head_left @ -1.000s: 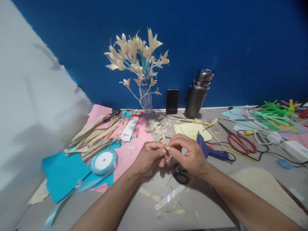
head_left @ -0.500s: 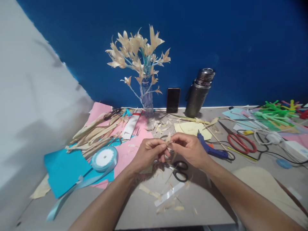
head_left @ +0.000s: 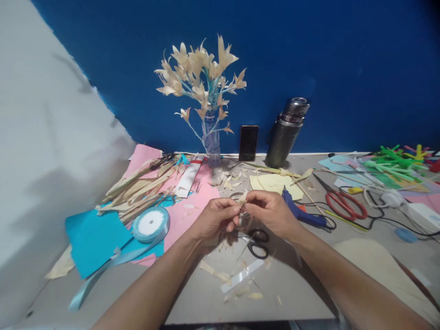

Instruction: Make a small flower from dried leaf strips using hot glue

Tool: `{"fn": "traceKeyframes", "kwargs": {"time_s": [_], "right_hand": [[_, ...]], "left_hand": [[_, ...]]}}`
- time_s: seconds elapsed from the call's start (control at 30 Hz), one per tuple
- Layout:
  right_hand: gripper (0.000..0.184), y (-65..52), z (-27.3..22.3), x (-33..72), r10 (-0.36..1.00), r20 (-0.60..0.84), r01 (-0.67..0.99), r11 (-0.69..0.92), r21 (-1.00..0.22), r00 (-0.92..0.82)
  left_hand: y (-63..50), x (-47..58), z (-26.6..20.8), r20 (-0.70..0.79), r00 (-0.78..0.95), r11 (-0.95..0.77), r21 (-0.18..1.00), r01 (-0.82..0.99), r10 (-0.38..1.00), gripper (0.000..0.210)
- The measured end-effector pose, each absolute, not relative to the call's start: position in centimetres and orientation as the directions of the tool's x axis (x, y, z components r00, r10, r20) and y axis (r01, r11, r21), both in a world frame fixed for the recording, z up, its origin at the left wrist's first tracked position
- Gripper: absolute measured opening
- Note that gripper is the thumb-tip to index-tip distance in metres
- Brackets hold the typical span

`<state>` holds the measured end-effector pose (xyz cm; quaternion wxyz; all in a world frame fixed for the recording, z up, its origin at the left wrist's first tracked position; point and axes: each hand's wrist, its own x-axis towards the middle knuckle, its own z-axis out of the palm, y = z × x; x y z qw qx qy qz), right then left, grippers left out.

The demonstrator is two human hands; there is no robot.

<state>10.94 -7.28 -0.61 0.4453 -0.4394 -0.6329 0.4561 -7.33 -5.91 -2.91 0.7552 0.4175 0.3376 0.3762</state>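
Close together over the middle of the table, my left hand (head_left: 217, 215) and my right hand (head_left: 267, 211) pinch a small pale husk petal (head_left: 242, 198) between thumbs and fingertips. Its lower part is hidden by the fingers. Just below the hands lie black-handled scissors (head_left: 258, 244), with a silvery roll (head_left: 244, 221) partly hidden behind the fingers. Pale scraps and a shiny white strip (head_left: 242, 276) are scattered nearer to me. A blue glue gun (head_left: 302, 214) rests right of my right hand.
At the back stand a vase of husk flowers (head_left: 210, 137), a phone (head_left: 248, 143) and a dark flask (head_left: 287, 133). Left are husk strips (head_left: 144, 188), a ribbon roll (head_left: 150, 223) and blue paper (head_left: 96, 240). Red-handled scissors (head_left: 345, 205), cables and green pipe cleaners (head_left: 395, 162) lie right.
The view has shifted slightly, so the things at the left and back appear a little further right. Both hands keep their pinch on the petal, with barely any movement.
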Motion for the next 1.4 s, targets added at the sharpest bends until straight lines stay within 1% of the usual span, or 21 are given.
{"fn": "traceKeyframes", "kwargs": {"time_s": [0.23, 0.37, 0.43, 0.53, 0.6, 0.73, 0.8, 0.87, 0.93, 1.0, 1.03, 1.1, 1.17, 1.27, 1.33, 1.4], "right_hand": [[0.017, -7.0, -0.8, 10.9, 0.966, 0.174, 0.165, 0.206, -0.965, -0.189], [0.019, -6.9, -1.3, 10.7, 0.975, 0.111, 0.117, 0.135, -0.984, -0.192], [0.018, -6.8, -1.6, 10.7, 0.974, 0.085, 0.089, 0.106, -0.990, -0.209], [0.016, -6.7, -1.9, 10.6, 0.969, 0.082, 0.066, 0.100, -0.993, -0.231], [0.014, -6.7, -1.9, 10.6, 0.969, 0.094, 0.076, 0.114, -0.991, -0.229], [0.014, -6.8, -1.4, 10.8, 0.973, 0.140, 0.140, 0.166, -0.976, -0.184], [0.013, -7.0, -1.1, 10.8, 0.975, 0.188, 0.193, 0.208, -0.959, -0.119], [0.010, -7.3, -0.7, 10.9, 0.964, 0.261, 0.277, 0.263, -0.924, -0.043], [0.008, -7.6, -0.5, 11.0, 0.935, 0.355, 0.376, 0.333, -0.865, -0.012], [0.004, -7.7, -0.4, 11.1, 0.899, 0.436, 0.460, 0.406, -0.789, -0.047], [0.002, -7.6, -0.4, 11.2, 0.885, 0.460, 0.490, 0.432, -0.757, -0.069], [0.007, -7.5, -0.5, 11.3, 0.875, 0.478, 0.526, 0.441, -0.727, -0.073], [0.010, -7.2, -0.6, 11.6, 0.883, 0.469, 0.519, 0.404, -0.753, -0.008], [0.009, -6.9, -0.6, 12.0, 0.893, 0.442, 0.428, 0.369, -0.825, 0.082], [0.006, -6.8, -0.7, 12.1, 0.885, 0.456, 0.361, 0.396, -0.844, 0.094], [0.003, -7.0, -0.8, 12.0, 0.861, 0.504, 0.306, 0.460, -0.833, 0.077]], "left_hand": [[-5.9, -6.9, -3.0, -0.258, 0.433, 0.429, 0.828, -0.361, 0.863, 0.021], [-6.0, -6.7, -3.2, -0.269, 0.444, 0.449, 0.812, -0.373, 0.855, 0.018], [-5.9, -6.6, -3.3, -0.271, 0.451, 0.456, 0.807, -0.376, 0.851, 0.019], [-6.0, -6.6, -3.4, -0.271, 0.458, 0.460, 0.807, -0.371, 0.846, 0.022], [-6.1, -6.6, -3.1, -0.258, 0.439, 0.428, 0.834, -0.348, 0.861, 0.027], [-6.7, -6.4, -2.3, -0.173, 0.290, 0.250, 0.934, -0.255, 0.941, 0.030], [-6.9, -6.3, -2.1, -0.115, 0.228, 0.162, 0.966, -0.201, 0.967, 0.028], [-7.0, -6.3, -2.1, -0.071, 0.201, 0.104, 0.982, -0.157, 0.977, 0.026], [-6.9, -6.3, -2.4, -0.052, 0.189, 0.078, 0.988, -0.130, 0.981, 0.024], [-6.9, -6.4, -2.7, -0.049, 0.184, 0.070, 0.992, -0.109, 0.982, 0.023], [-6.8, -6.4, -2.7, -0.048, 0.182, 0.066, 0.993, -0.098, 0.982, 0.022], [-6.8, -6.4, -2.8, -0.049, 0.166, 0.065, 0.994, -0.093, 0.985, 0.020], [-6.7, -6.4, -2.8, -0.074, 0.137, 0.092, 0.987, -0.130, 0.988, 0.017], [-6.4, -6.4, -2.7, -0.145, 0.141, 0.181, 0.940, -0.290, 0.979, 0.018], [-6.2, -6.4, -2.7, -0.173, 0.176, 0.232, 0.881, -0.412, 0.969, 0.022], [-6.2, -6.5, -2.7, -0.187, 0.223, 0.276, 0.825, -0.493, 0.957, 0.025]]}}
